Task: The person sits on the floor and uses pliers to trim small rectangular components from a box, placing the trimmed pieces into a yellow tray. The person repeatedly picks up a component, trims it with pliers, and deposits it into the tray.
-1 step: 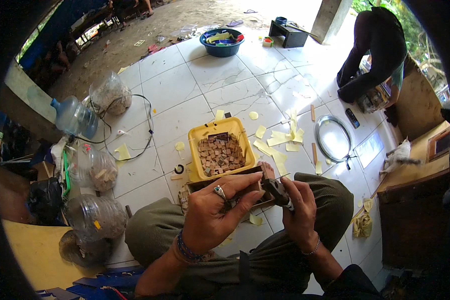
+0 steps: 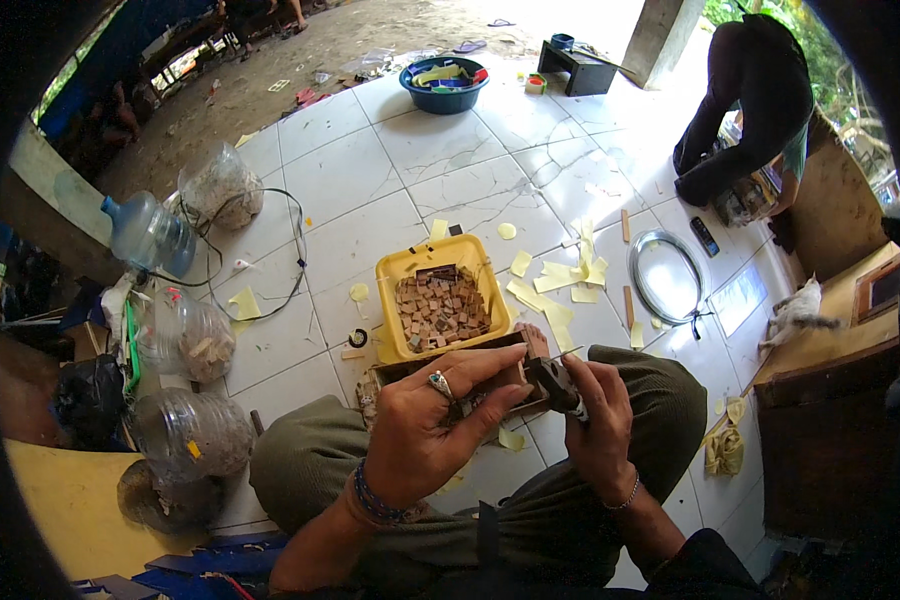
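— Where are the hands, and what have they got?

— Both sit at about six o'clock from the yellow tray [image 2: 395,268]. The left hand [image 2: 432,425] lies with fingers spread and curled over a long dark wooden block [image 2: 420,368], pressing on it; a ring shows on one finger. The right hand [image 2: 595,415] is closed around a small dark tool [image 2: 553,383], whose tip meets the block's right end.

— And the block itself?

— Across the person's knees, just at the tray's near edge, touching or nearly so; I cannot tell which.

— What's in the tray?

— A heap of small square brown pieces [image 2: 442,308], filling its middle.

— Anything round about?

— Yellow paper scraps [image 2: 560,275] lie on the white tiled floor [image 2: 370,190] at three o'clock of the tray, and beyond them a metal ring [image 2: 638,285]. At nine o'clock stand clear plastic jars [image 2: 183,340] with a black cable [image 2: 295,250] looping past. At twelve o'clock, well apart, a blue basin [image 2: 444,97]. Another person [image 2: 750,100] bends over at two o'clock.
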A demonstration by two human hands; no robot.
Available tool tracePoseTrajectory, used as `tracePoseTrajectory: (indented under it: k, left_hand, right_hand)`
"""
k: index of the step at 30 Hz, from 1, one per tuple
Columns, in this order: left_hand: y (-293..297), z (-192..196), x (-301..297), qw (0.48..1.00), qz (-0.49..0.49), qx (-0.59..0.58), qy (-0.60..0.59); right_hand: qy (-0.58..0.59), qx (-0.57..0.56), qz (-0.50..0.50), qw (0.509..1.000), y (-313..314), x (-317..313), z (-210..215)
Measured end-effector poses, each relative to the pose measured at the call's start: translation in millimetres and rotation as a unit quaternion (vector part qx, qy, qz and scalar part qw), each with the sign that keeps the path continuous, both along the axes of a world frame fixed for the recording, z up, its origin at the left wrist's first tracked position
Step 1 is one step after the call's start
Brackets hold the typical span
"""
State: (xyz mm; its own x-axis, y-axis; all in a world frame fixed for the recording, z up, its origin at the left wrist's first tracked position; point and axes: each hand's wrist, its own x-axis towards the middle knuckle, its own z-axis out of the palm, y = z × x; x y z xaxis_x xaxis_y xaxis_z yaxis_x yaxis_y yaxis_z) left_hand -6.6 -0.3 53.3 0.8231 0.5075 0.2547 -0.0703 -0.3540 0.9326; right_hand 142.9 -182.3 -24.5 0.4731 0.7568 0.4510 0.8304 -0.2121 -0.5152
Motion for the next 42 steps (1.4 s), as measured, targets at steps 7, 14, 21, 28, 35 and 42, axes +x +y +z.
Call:
tracePoseTrajectory:
  k: [7,14,21,28,35,42]
  left_hand:
    - [-1,0,-1,1.0,-0.007,-0.011,-0.013]
    - [17,-14,1,0.999,-0.039,-0.021,-0.018]
    - [27,-7,-17,0.993,-0.117,0.002,0.028]
    - [20,-5,-17,0.962,-0.112,-0.248,0.022]
    - [25,-11,-17,0.949,-0.101,-0.3,0.012]
    - [22,-12,-17,0.97,-0.06,-0.231,0.052]
  right_hand:
    - [0.003,0.03,0.021,0.999,2,0,-1]
    - [0.267,-0.048,0.126,0.954,3,1,14]
    - [0.466,-0.225,0.216,0.828,-16,16,29]
    - [0.329,-0.103,0.196,0.918,1,2,21]
    - [0.177,-0.11,0.128,0.97,4,1,18]
    - [0.117,-0.106,0.059,0.986,3,5,13]
